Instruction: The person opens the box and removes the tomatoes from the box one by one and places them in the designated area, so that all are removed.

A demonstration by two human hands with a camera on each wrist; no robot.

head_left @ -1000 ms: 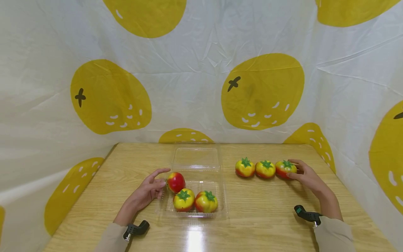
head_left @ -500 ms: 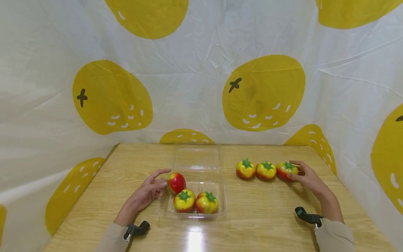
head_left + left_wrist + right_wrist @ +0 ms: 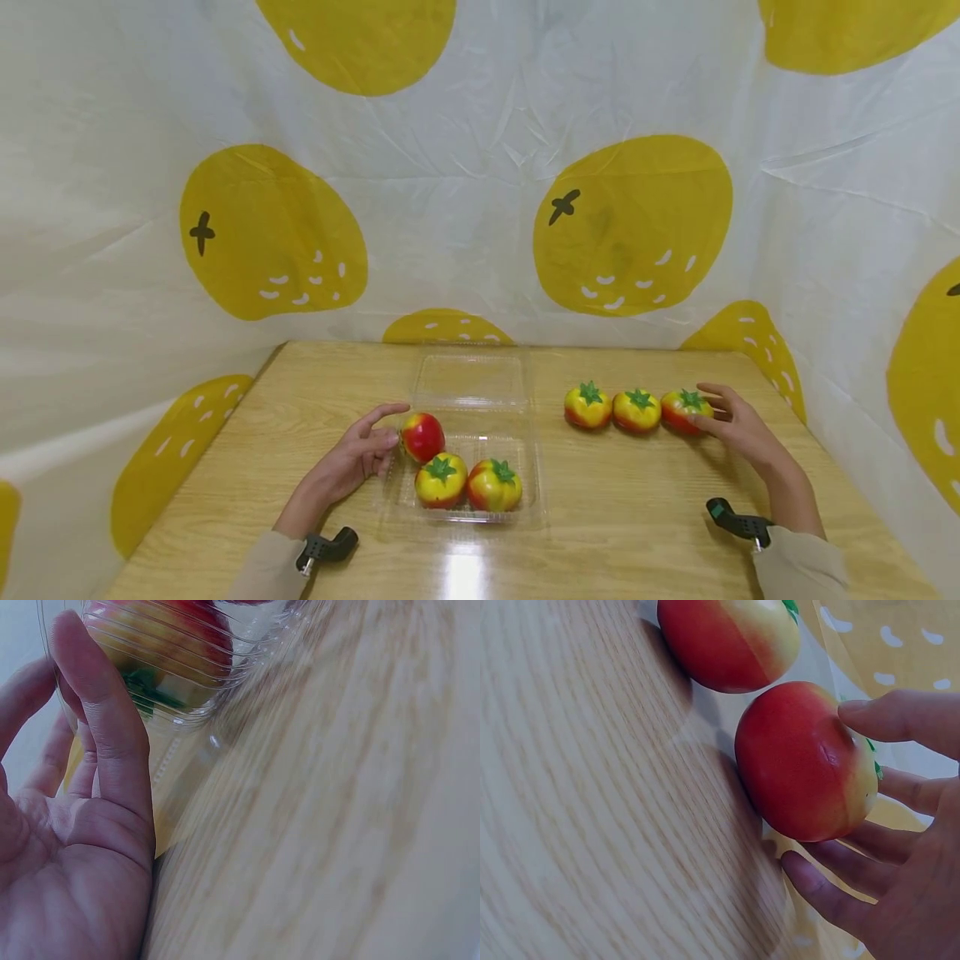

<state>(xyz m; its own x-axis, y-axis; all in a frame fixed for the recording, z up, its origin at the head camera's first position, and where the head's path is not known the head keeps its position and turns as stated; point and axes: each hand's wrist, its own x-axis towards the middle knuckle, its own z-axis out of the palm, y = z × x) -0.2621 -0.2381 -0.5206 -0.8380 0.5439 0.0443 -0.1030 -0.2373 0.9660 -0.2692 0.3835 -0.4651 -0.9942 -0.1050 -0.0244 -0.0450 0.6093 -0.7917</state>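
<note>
My left hand [image 3: 348,467] rests with relaxed fingers at the left edge of a clear plastic container [image 3: 472,515]. Through its ribbed wall, the left wrist view shows a red-yellow fruit [image 3: 169,645] beside the fingers. Inside stand two yellow-red tomatoes [image 3: 441,481] [image 3: 495,486] with green star leaves, and a redder one [image 3: 423,438] lies tilted behind them at the left. At the right, my right hand [image 3: 746,429] has its thumb on the near side and fingers round the far side of the rightmost tomato [image 3: 802,765] of a row, which sits on the table.
Two more tomatoes [image 3: 588,407] [image 3: 637,411] stand left of the held one in the row. The container's clear lid [image 3: 471,379] lies folded back behind its base on the wooden table [image 3: 615,533]. A white cloth [image 3: 450,208] with yellow fruit prints hangs behind and at the sides.
The head view has shifted slightly, so everything appears a little lower and further right. Both hands and the tomatoes otherwise keep their places.
</note>
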